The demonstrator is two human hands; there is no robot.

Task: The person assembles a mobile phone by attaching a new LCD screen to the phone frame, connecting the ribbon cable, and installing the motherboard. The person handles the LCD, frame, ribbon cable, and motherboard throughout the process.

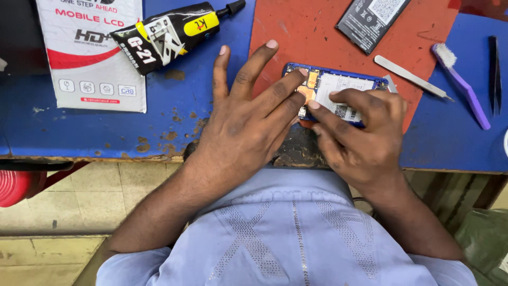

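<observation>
Phone point(338, 92), blue-framed and with its back cover off, lies flat on the red mat point(317, 32) near the front edge of the blue bench point(174, 106), right in front of your body, so both forearms can reach it without stretching. Its long axis runs left to right across your view, roughly parallel to the bench edge; the end with the copper-coloured parts points to your left, the far end toward the metal pry tool point(410, 77) and the purple brush point(460, 79). Your left hand point(243, 127) is spread open, palm down, fingers fanned out, with two fingertips pressing on the left end of the phone, which looks like a way to pin it against sliding. Your right hand point(365, 132) is curled loosely over the white-labelled middle, index finger and thumb touching the exposed inside near the copper patch; it grips nothing that I can see, and whether something tiny sits under the fingertips is hidden. A black glue tube point(169, 34) rests on the white parts packet point(90, 58) well to the left, nozzle pointing right, and a loose dark battery point(370, 18) lies beyond the phone, all within reach yet apart from it. Black tweezers point(493, 74) lie at the far right.
</observation>
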